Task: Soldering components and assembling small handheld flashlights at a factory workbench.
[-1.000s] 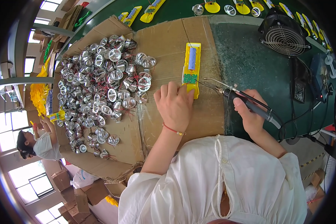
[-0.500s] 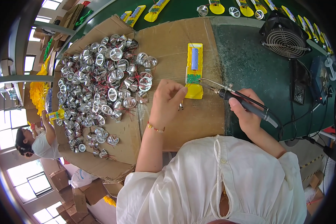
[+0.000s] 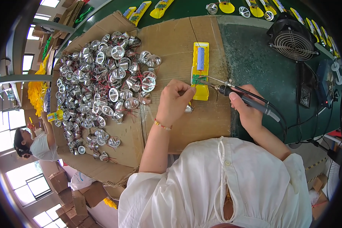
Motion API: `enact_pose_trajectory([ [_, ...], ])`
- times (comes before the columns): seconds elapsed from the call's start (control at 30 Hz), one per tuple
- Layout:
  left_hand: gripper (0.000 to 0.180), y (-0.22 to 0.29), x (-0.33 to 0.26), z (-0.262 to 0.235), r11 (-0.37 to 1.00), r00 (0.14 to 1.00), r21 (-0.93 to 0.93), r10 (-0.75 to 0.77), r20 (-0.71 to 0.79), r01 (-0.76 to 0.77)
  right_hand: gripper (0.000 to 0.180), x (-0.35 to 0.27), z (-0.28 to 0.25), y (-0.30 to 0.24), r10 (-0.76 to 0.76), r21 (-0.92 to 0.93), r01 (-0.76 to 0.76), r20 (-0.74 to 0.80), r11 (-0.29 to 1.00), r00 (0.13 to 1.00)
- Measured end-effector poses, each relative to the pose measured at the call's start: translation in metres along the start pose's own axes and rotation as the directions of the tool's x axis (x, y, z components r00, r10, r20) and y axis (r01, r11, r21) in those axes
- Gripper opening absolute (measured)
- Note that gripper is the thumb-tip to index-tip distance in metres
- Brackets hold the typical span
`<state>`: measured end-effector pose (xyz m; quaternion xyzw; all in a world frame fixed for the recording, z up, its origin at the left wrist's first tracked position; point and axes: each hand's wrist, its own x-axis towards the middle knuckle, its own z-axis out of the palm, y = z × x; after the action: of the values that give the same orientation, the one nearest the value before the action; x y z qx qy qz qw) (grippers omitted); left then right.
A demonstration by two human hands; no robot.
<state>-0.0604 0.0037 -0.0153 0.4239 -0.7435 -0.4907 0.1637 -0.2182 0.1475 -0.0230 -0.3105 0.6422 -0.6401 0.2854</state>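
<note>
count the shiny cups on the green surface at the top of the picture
3: a left cup, a middle cup and a right cup, spaced in a row. Others may be hidden.

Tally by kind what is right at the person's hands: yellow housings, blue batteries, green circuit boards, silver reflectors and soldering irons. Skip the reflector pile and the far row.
Yellow housing: 1
Blue battery: 1
Green circuit board: 1
Silver reflector, partly hidden by the left hand: 1
Soldering iron, in the right hand: 1
Total: 5
</note>
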Motion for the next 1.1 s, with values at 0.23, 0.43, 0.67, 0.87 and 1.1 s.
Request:
enact_pose_trajectory([
  [0.23, 0.014, 0.007, -0.002, 0.001, 0.997, 0.999, -0.069, -0.048, -0.008, 0.048, 0.016, 0.000, 0.002, 0.001, 0.064, 0.088, -0.066, 0.017, 0.994, 0.998],
  [0.43, 0.013, 0.009, -0.001, 0.000, 0.996, 0.999, -0.083, -0.032, -0.006, 0.032, 0.019, -0.004, -0.005, -0.001, 0.035, 0.184, -0.030, -0.026, 0.983, 0.999],
  [0.67, 0.017, 0.002, 0.000, 0.000, 0.995, 1.000, -0.100, -0.020, -0.013, 0.018, 0.017, -0.011, -0.024, -0.001, -0.006, 0.128, 0.014, -0.064, 0.992, 0.998],
  [0.87, 0.018, 0.012, -0.003, -0.001, 0.946, 0.980, -0.311, -0.142, -0.142, 0.092, 0.015, -0.013, -0.054, 0.003, -0.026, 0.015, 0.028, -0.088, 1.000, 0.996],
  [1.1, 0.016, 0.042, 0.098, 0.015, 0.956, 0.990, 0.259, 0.131, 0.044, -0.138, 0.017, -0.009, -0.084, 0.010, 0.006, -0.011, -0.009, -0.224, 1.000, 0.975],
])
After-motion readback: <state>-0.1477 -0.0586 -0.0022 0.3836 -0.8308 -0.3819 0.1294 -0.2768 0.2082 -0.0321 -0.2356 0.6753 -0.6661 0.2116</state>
